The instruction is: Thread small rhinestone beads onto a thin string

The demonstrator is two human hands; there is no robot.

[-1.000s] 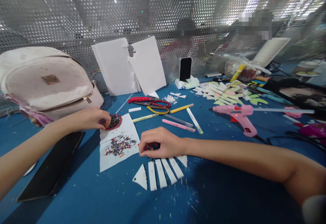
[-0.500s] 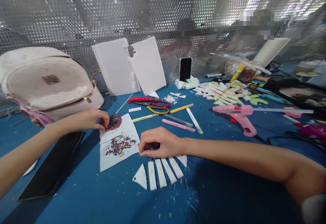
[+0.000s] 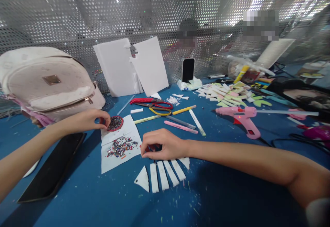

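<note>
At the left, my left hand (image 3: 101,119) is closed, thumb and fingertips pinched at the near-left rim of a small round red dish (image 3: 121,124) full of dark, glittery bits. The dish rests on the upper part of a creased white paper sheet (image 3: 105,163). Mixed coloured sequins (image 3: 121,147) lie in a loose heap on that sheet. My right hand (image 3: 163,144) is curled with fingertips together beside the paper's right edge; what it holds, if anything, is hidden. Just below it, white foam pieces (image 3: 163,175), a triangle and several strips, lie in a fishbone-like row, partly covered by the hand.
Scissors (image 3: 161,105), a pink marker (image 3: 180,127) and other pens lie beyond my hands. A pink glue gun (image 3: 241,117) is at the right, near a pile of foam offcuts (image 3: 229,93). A backpack (image 3: 48,79) and black tablet-like slab (image 3: 51,172) sit left; a phone (image 3: 188,70) stands behind.
My left fingers have shifted very slightly at the dish's rim. My right hand and the foam pieces stay put.
</note>
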